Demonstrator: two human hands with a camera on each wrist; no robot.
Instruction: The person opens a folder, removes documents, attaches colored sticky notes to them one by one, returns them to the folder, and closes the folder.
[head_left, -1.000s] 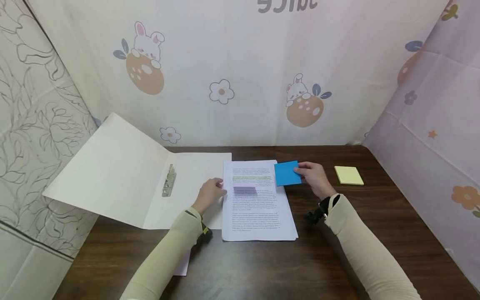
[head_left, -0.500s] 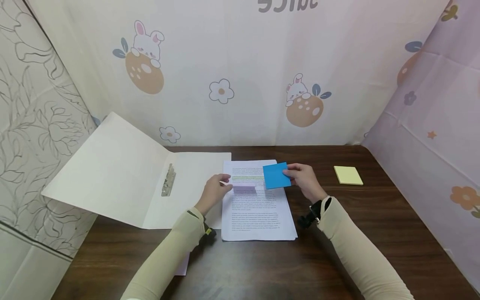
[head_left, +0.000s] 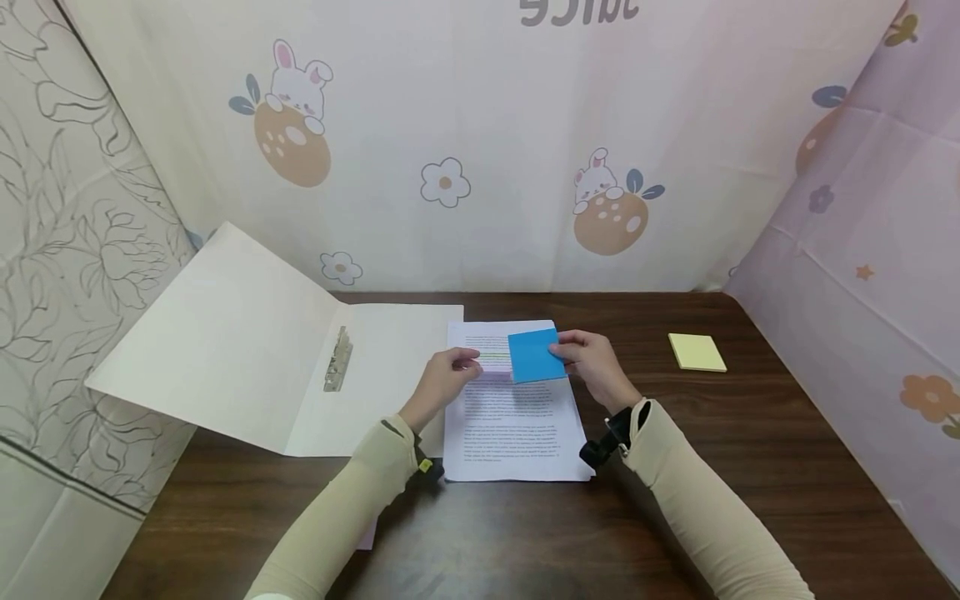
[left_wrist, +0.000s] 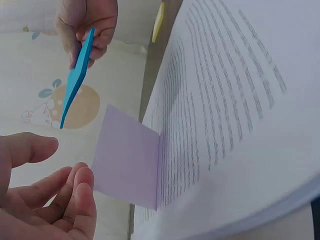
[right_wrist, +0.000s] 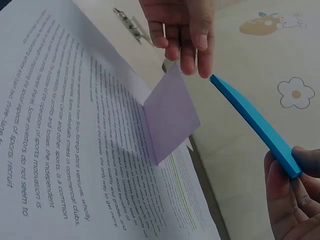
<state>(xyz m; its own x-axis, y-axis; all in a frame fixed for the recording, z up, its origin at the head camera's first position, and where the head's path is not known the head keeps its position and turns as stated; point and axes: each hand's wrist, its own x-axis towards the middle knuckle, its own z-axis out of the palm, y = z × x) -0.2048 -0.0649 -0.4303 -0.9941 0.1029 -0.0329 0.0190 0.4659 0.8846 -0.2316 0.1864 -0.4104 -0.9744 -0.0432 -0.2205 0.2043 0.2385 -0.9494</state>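
Note:
My right hand pinches a blue sticky note pad by its right edge, holding it above the stack of printed pages. In the right wrist view the blue pad's thickness shows edge-on between thumb and fingers. A purple sticky note stands up from the top page, attached along one edge below a green highlighted line. My left hand reaches over the pages' left side. Its thumb and loosely bent fingers are apart, with the fingertips right at the purple note's free edge.
A white lever-arch folder lies spread at the left, its cover raised and its metal clip exposed. A yellow sticky note pad is on the brown table at the right. Part of a purple sheet shows beside the left sleeve.
The right hand has carried the blue pad leftward over the pages. My left hand has moved rightward from the pages' left edge to the purple note.

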